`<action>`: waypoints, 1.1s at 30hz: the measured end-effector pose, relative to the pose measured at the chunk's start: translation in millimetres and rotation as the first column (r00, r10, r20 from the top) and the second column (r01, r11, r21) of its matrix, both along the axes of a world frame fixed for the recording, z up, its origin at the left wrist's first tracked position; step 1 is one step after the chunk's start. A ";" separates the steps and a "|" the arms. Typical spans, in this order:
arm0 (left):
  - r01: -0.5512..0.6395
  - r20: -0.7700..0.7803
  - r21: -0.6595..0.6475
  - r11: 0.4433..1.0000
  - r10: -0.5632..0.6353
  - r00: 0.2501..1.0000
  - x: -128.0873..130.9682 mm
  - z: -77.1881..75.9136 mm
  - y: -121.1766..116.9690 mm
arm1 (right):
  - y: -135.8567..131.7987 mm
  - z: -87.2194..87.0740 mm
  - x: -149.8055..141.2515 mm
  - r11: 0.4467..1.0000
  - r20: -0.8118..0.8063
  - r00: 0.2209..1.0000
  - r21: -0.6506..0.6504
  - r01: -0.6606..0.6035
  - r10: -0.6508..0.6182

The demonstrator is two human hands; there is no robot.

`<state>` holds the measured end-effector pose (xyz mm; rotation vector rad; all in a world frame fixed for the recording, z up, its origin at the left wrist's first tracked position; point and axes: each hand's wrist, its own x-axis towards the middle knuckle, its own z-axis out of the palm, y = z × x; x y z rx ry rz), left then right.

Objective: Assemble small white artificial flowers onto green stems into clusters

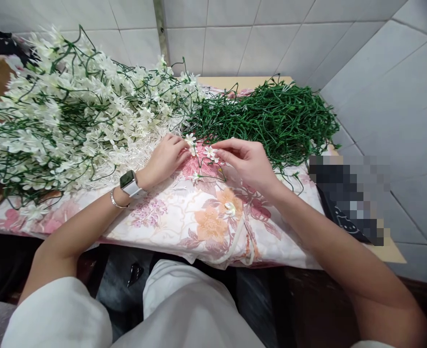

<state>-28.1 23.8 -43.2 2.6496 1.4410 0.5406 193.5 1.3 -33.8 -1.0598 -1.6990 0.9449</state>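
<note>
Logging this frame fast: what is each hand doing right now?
Left hand: closed on the flower sprig, near its top white bloom.
Right hand: fingertips pinching a white blossom on that sprig.

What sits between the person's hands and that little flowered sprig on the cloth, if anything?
Nothing visible does. Both hands are already on the sprig: the left hand pinches it near one white blossom, and the right hand has its fingers at another. The white flower pile and the bare green stems lie behind, not between.
</note>
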 end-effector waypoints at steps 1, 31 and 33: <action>0.008 0.008 -0.006 1.000 -0.008 1.000 0.6 -2.3 1.2 | -0.1 -0.7 -0.8 1.000 0.006 1.000 0.000 -0.004 0.004; 0.049 0.521 -0.417 0.907 0.195 0.831 16.0 21.3 -26.7 | -5.5 -2.3 -6.9 0.910 0.304 0.949 0.412 -0.057 -0.079; 0.125 0.592 -0.495 0.860 0.228 0.773 20.3 22.0 -31.2 | -8.5 -1.0 -7.9 0.903 0.324 0.944 0.420 -0.089 -0.057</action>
